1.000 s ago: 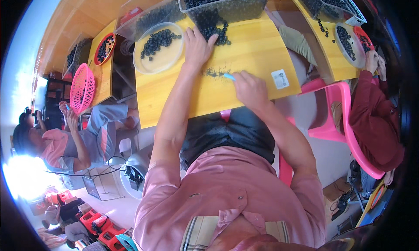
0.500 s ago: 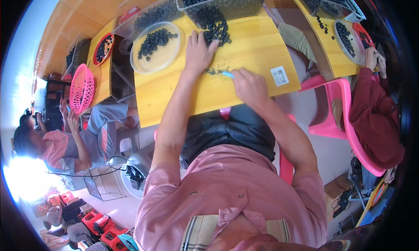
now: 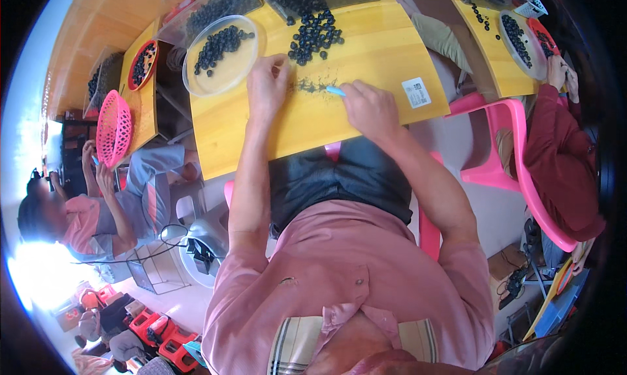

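Note:
My left hand [image 3: 267, 84] rests on the yellow wooden table [image 3: 366, 55], fingers curled near a patch of dark debris [image 3: 312, 85]; whether it holds anything I cannot tell. My right hand [image 3: 369, 109] is shut on a small light-blue tool [image 3: 335, 91] whose tip points at that debris. A loose heap of dark round berries [image 3: 313, 32] lies just beyond both hands. A clear round dish [image 3: 222, 48] with more berries sits to the left of my left hand.
Clear bins of berries [image 3: 215, 6] line the far edge. A white label [image 3: 417, 92] is stuck on the table at right. Pink chair [image 3: 516, 153] and a person in red [image 3: 562, 146] sit right; another person [image 3: 98, 212] and a pink basket [image 3: 112, 128] are left.
My left hand has drawn back from the berry heap toward the debris patch. My right hand stays by the debris with the blue tool.

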Available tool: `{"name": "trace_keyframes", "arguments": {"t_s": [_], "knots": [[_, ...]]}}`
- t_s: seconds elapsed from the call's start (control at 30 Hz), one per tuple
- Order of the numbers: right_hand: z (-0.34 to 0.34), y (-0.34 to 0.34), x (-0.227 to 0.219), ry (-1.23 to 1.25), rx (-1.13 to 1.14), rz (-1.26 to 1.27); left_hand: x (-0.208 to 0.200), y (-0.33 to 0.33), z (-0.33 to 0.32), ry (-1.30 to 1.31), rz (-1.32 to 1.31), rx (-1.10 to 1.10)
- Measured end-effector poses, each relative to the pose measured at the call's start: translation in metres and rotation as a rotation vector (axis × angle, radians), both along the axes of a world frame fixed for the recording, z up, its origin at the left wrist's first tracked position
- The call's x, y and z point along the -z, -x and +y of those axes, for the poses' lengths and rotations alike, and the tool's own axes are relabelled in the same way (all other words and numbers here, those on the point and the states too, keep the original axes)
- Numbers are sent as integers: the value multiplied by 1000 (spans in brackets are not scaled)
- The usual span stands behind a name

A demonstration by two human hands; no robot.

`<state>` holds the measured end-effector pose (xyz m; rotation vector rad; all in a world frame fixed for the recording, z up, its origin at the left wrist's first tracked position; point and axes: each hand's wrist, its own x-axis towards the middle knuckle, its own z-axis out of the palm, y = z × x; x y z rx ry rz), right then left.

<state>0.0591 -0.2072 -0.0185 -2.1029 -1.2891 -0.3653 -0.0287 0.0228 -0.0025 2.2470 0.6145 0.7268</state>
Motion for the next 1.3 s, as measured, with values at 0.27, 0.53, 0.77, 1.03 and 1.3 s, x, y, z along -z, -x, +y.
{"name": "trace_keyframes", "arguments": {"t_s": [0.27, 0.53, 0.77, 1.03, 1.3], "knots": [[2, 0, -1, 31, 6, 9, 5, -14, -1, -260, 156, 150], [1, 1, -1, 32, 12, 38, 3, -16, -6, -201, 110, 155], [-2, 2, 3, 48, 12, 62, -5, -6, -18, 197, 53, 57], [2, 0, 0, 53, 29, 17, 4, 24, -60, 683, -138, 40], [2, 1, 0, 29, 19, 4, 27, 32, -76, 575, -271, 75]]}}
